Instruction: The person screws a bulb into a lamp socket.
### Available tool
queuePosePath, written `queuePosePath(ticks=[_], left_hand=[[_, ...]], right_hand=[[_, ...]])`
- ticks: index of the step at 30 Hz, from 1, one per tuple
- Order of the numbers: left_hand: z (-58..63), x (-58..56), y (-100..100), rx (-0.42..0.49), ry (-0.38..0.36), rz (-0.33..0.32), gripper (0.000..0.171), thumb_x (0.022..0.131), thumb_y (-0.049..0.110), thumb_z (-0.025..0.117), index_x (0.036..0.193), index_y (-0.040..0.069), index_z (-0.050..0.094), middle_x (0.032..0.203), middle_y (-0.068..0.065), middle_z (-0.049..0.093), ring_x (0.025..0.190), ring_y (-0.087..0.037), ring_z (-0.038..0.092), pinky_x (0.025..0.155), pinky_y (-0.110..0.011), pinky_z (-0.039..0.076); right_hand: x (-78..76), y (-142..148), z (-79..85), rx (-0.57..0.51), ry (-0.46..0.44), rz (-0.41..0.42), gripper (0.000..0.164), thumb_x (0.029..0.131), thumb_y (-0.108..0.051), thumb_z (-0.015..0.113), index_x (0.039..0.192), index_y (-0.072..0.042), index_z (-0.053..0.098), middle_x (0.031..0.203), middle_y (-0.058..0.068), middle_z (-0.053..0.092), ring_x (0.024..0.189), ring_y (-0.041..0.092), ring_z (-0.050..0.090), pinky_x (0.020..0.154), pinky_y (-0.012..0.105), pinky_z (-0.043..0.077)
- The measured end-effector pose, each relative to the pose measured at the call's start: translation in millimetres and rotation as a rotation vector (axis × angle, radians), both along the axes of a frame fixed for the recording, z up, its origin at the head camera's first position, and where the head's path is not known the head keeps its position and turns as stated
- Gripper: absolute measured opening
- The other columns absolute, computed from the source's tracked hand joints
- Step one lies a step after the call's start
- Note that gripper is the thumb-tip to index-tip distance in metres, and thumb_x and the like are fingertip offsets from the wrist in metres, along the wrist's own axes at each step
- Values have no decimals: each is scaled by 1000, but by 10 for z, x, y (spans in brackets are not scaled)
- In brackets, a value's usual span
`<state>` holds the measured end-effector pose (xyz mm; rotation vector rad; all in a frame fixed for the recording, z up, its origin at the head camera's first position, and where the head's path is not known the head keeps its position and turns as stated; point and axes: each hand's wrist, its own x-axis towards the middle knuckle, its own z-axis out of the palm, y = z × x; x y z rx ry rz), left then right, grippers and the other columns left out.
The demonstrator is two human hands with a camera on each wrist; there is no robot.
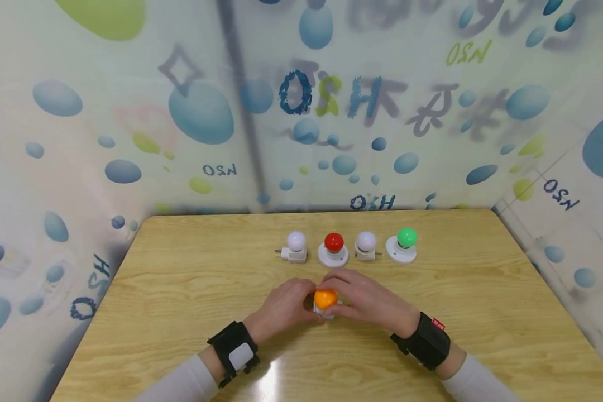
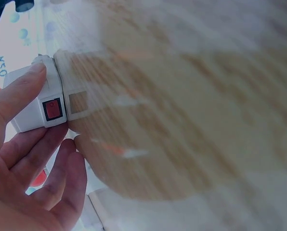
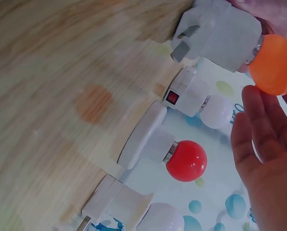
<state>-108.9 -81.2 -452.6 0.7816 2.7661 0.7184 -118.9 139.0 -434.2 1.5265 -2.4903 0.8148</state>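
An orange light bulb (image 1: 325, 299) sits in a white plug-in lamp holder (image 3: 220, 36) near the middle of the table. My left hand (image 1: 287, 304) grips this holder from the left, its thumb and fingers on opposite sides of the white body. A red rocker switch (image 2: 52, 109) shows on the holder's side in the left wrist view. From the right, my right hand (image 1: 369, 298) holds the orange bulb between thumb and fingers. Metal plug prongs (image 3: 182, 50) stick out of the holder in the right wrist view.
Behind my hands stands a row: a white bulb (image 1: 296, 241) in a plug-in holder, a red bulb (image 1: 334, 242) on a round base, another white bulb (image 1: 366, 242) in a plug-in holder, and a green bulb (image 1: 407, 237) on a round base. A patterned curtain (image 1: 331, 139) hangs beyond the wooden table (image 1: 191, 279).
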Motion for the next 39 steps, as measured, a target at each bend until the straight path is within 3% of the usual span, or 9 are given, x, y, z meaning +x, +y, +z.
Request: queuePosePath(ticks=[9, 13, 17, 20, 24, 31, 39], left_hand=[[-6, 11, 1, 4, -7, 1, 41, 72, 44, 80, 102, 18, 68, 85, 12, 58, 80, -12, 51, 68, -28, 45], [-12, 10, -4, 11, -8, 0, 41, 73, 44, 79, 103, 18, 68, 90, 11, 60, 84, -12, 51, 73, -29, 46], [-16, 10, -14, 18, 10, -13, 47, 72, 43, 80, 109, 18, 67, 97, 11, 62, 87, -11, 52, 76, -31, 47], [-17, 15, -18, 11, 27, -21, 53, 71, 43, 81, 116, 19, 66, 99, 9, 63, 87, -11, 53, 74, -32, 48], [-14, 22, -11, -8, 31, -15, 58, 71, 44, 80, 121, 20, 64, 99, 9, 62, 86, -10, 54, 71, -30, 48], [-23, 17, -3, -16, 8, 19, 50, 70, 46, 80, 107, 17, 65, 86, 12, 57, 80, -10, 52, 65, -28, 46], [-10, 16, -8, -3, -7, 4, 48, 72, 44, 80, 111, 19, 66, 89, 13, 58, 82, -10, 51, 69, -27, 46]], right_hand=[[11, -10, -45, 22, 38, -64, 48, 83, -46, 68, 119, -16, 61, 118, -7, 55, 104, 8, 49, 90, 29, 46], [23, 15, -5, 73, -4, -71, 64, 84, -55, 63, 133, -14, 54, 135, -4, 51, 117, 11, 48, 96, 36, 43], [34, 34, 66, 131, -73, -21, 74, 86, -56, 60, 146, -16, 43, 151, -3, 38, 131, 16, 41, 101, 42, 39], [38, 33, 98, 169, -124, 16, 72, 88, -51, 61, 149, -20, 39, 153, -5, 34, 132, 17, 40, 102, 42, 39], [39, 32, 97, 184, -171, 27, 62, 91, -41, 62, 147, -22, 44, 150, -7, 40, 129, 14, 44, 101, 40, 40], [7, 31, 46, 128, -231, 34, 46, 93, -25, 63, 138, -17, 54, 139, -8, 51, 122, 9, 49, 99, 32, 42], [14, 6, 5, 37, -164, 22, 43, 88, -27, 68, 128, -13, 60, 127, -6, 59, 109, 9, 56, 93, 31, 47]])
